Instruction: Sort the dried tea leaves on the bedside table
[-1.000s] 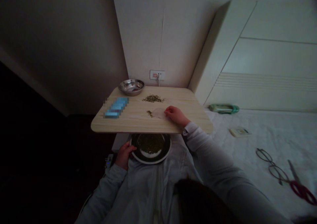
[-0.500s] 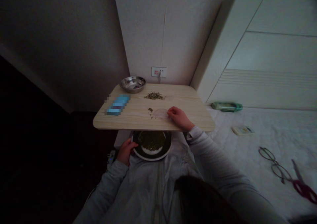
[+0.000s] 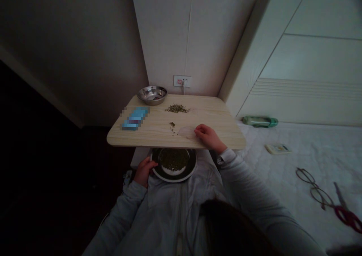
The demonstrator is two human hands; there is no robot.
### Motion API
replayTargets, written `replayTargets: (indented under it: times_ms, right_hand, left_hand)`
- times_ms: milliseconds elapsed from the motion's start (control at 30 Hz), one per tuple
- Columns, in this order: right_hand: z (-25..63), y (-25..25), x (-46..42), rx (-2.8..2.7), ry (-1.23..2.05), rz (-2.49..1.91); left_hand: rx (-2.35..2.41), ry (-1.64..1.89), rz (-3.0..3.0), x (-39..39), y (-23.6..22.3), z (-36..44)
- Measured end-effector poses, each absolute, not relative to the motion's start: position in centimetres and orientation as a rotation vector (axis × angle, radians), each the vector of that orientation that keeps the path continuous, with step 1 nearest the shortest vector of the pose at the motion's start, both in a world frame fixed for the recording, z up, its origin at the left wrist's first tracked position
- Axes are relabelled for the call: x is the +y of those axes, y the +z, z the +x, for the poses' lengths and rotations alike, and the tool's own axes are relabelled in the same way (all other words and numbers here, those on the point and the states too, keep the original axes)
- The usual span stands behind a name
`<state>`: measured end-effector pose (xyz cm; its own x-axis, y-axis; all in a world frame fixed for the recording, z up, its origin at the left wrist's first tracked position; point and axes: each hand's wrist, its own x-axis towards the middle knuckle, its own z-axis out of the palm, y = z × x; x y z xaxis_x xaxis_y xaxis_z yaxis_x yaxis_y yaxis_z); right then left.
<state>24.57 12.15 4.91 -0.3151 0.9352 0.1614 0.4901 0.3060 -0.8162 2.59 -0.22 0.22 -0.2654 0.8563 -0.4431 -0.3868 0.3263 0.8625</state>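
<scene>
My left hand (image 3: pixel 144 171) grips the left side of a dark plate with a pale rim (image 3: pixel 175 180), held over my lap just below the table edge. Small green bean-like grains (image 3: pixel 173 159) cover much of its middle. Above the wooden table (image 3: pixel 147 137), my right hand (image 3: pixel 209 138) pinches the right end of a thin, clear, rounded plastic piece (image 3: pixel 186 131) lying low over the surface. Left of that piece is a small cluster of green grains (image 3: pixel 172 125), with a few strays toward me. Farther back lies a wider heap of grains (image 3: pixel 177 108).
A steel bowl (image 3: pixel 152 101) stands at the table's back left, with a blurred blue object (image 3: pixel 135 118) in front of it. On the bed to the right are a green bottle (image 3: pixel 260 121), a pale flat item (image 3: pixel 278 149), glasses (image 3: pixel 321 196) and red-handled scissors (image 3: pixel 347 215).
My right hand has drawn the clear plastic piece slightly to the right, widening the gap to the small cluster. Some grains there now trail toward me. My left hand keeps its hold on the plate.
</scene>
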Motion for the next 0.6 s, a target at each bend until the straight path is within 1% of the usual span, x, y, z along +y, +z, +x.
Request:
replayTargets:
  times_ms: [267, 433, 600]
  right_hand:
    - [24.3, 4.8, 11.2, -1.936, 0.991, -1.178]
    - [23.7, 4.8, 12.1, -1.838, 0.944, -1.173]
    - [23.0, 4.7, 12.9, -1.873, 0.905, -1.164]
  left_hand:
    - [1.309, 1.267, 0.464, -0.3, 0.2, 2.6]
    - [1.302, 1.282, 0.461, -0.3, 0.4, 2.7]
    - [1.328, 1.298, 0.476, -0.3, 0.2, 2.7]
